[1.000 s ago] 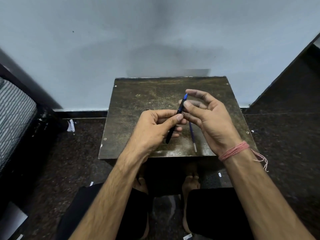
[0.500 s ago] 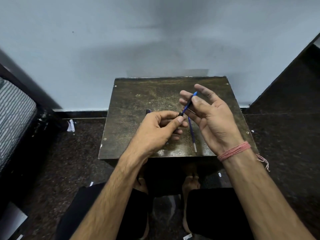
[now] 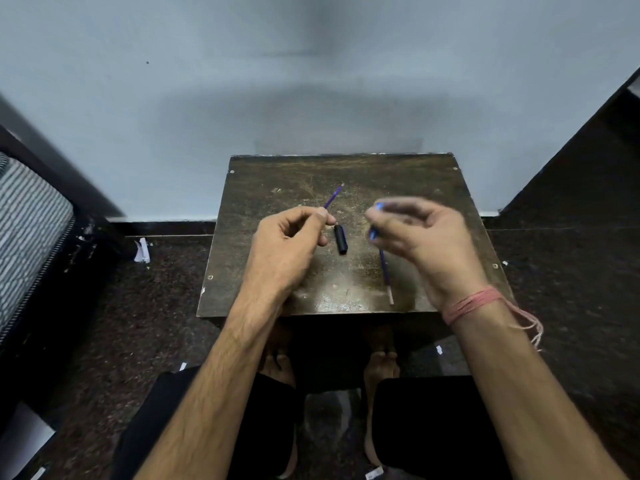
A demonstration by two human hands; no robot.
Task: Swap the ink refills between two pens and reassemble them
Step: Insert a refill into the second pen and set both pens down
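Note:
My left hand (image 3: 291, 244) pinches a thin purple ink refill (image 3: 333, 197) between thumb and forefinger, and its tip points up and to the right over the small dark table (image 3: 415, 181). My fist hides the refill's lower end. My right hand (image 3: 426, 237), blurred by motion, is closed on a small blue pen piece (image 3: 373, 233), to the right of the left hand and apart from it. Between the hands a short black pen part (image 3: 340, 239) lies on the table. A second refill (image 3: 386, 277) lies on the table below my right hand's fingers.
The table stands against a pale wall (image 3: 311, 81), and my knees and bare feet are below its near edge. A striped mattress (image 3: 27, 230) is at the left. Paper scraps (image 3: 142, 251) lie on the dark floor.
The hands have come apart. My right hand pulled the blue piece away to the right, which left the refill bare and sticking out of my left hand. The black part on the table now shows.

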